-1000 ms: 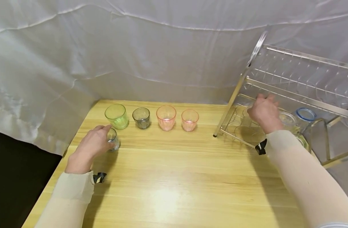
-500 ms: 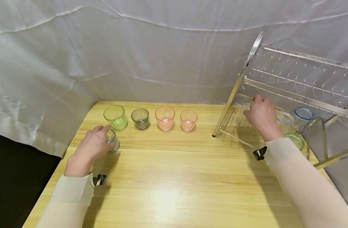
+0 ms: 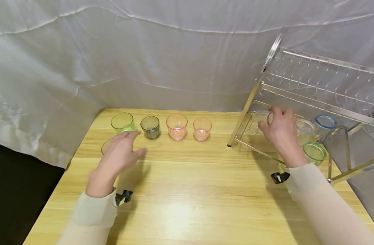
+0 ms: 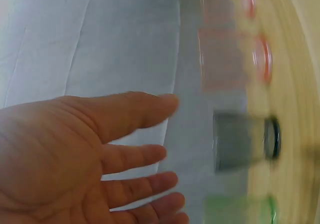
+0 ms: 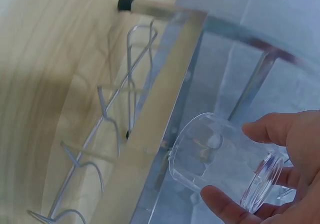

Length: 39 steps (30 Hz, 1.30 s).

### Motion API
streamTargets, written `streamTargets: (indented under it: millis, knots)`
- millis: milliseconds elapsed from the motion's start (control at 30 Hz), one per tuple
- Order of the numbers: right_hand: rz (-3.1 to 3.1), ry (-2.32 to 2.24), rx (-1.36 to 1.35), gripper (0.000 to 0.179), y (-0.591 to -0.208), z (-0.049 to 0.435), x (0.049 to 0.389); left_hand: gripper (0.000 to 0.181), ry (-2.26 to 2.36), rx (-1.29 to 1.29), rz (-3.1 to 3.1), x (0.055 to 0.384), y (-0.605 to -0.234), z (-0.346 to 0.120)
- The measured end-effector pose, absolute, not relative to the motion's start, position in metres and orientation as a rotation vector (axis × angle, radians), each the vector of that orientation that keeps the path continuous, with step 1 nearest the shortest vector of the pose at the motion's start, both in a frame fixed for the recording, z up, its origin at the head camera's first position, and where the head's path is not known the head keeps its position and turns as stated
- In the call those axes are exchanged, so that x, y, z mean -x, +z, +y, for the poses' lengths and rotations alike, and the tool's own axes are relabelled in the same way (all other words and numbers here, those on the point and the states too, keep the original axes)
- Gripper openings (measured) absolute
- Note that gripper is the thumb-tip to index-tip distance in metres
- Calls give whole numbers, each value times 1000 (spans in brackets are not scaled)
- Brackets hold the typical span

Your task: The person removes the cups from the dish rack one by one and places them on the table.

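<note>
In the head view my left hand [image 3: 119, 154] hovers over the left part of the table, fingers spread and holding nothing. Partly hidden behind it stands a small clear drinking glass [image 3: 105, 146]. Beyond the hand a green glass [image 3: 122, 122], a dark grey glass [image 3: 151, 127] and two pink glasses [image 3: 176, 127] line up along the back. On the right, inside the lower tier of the metal dish rack [image 3: 251, 102], my right hand [image 3: 280, 131] grips a clear glass [image 5: 205, 144]. The right wrist view has the thumb and fingers around this tilted glass.
Lower in the rack, to the right of my right hand, are a blue-rimmed glass [image 3: 325, 122], a clear glass [image 3: 306, 127] and a green-rimmed glass [image 3: 314, 152]. Wire loops [image 5: 85, 159] line the rack's lower edge. A grey curtain [image 3: 174, 61] hangs behind the table.
My left hand has let go of the small glass, lifted and moved right, its fingers spreading. My right hand has shifted slightly left and nearer, with the clear glass now showing by its fingers.
</note>
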State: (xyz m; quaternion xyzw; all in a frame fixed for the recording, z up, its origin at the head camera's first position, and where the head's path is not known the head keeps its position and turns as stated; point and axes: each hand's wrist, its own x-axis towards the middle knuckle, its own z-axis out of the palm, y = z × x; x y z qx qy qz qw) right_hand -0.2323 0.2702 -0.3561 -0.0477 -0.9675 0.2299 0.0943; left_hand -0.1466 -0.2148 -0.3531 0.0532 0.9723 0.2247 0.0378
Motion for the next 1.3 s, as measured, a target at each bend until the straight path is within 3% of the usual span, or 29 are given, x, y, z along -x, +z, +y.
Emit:
streamTargets:
  millis: [233,733,1300]
  knots:
    - [-2794,709,95,58,-355,259,205,68,996,-252,2907,153,-370,-174]
    - [-2799,840,-30,60,-355,228,152,55,1683,-308,2524,165,-401,-126]
    - [-2765,1416,-186,54,-389,156,146,79,1811,-379,2212,158,-419,-89]
